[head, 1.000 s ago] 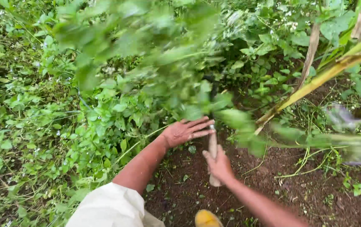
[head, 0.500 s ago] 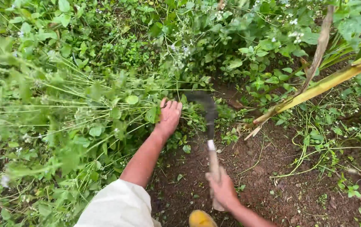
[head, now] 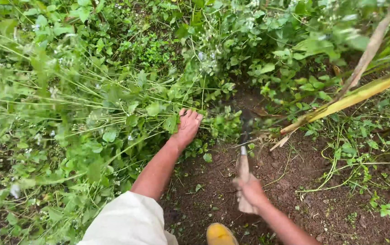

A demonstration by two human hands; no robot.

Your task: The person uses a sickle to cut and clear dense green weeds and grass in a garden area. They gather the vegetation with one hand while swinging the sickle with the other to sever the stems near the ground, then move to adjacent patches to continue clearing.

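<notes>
The weeds (head: 81, 109) fill the whole left and top of my view, a tangle of green stems and small white flowers, and the clump that was swinging high a second ago now lies flat, pressed leftward. Bare soil (head: 304, 190) spreads below and to the right, more of it open along the weed edge than before, so the cleared patch seems to be growing. A yellowish stalk (head: 349, 97) slants across the right side, well apart from my hands.

My left hand (head: 186, 128) has moved forward into the weeds; its fingers are curled down among the stems, bunching them, though I cannot tell how tight the hold is. My right hand (head: 249, 193) is wrapped closed around the wooden handle of the sickle (head: 244, 159), which has come down low. Its blade points at the weed base just right of my left hand and is blurred.
</notes>
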